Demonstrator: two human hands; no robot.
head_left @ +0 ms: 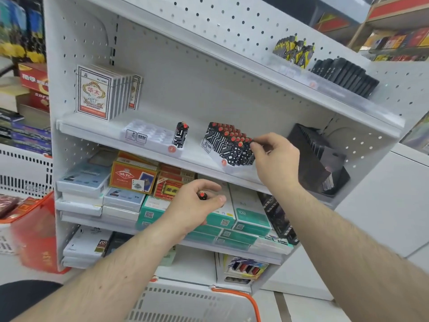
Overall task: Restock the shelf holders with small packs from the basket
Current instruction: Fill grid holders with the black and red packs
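On the middle shelf stand two clear holders. The left holder (pixel 148 135) has one black-and-white patterned lighter with a red cap (pixel 181 135) in it. The right holder (pixel 228 166) is packed with several of the same lighters (pixel 228 141). My right hand (pixel 275 159) pinches a lighter at the right end of that packed holder. Lower down, in front of the shelf below, my left hand (pixel 195 204) holds another red-capped lighter (pixel 202 195) in curled fingers. The white basket (pixel 197 303) with an orange handle is at the bottom edge.
A stack of playing-card packs (pixel 104 91) stands at the left of the middle shelf and a black display box (pixel 318 159) at its right. Lower shelves hold card boxes and teal packs (pixel 250 217). A red bag (pixel 37 231) sits left of the shelf unit.
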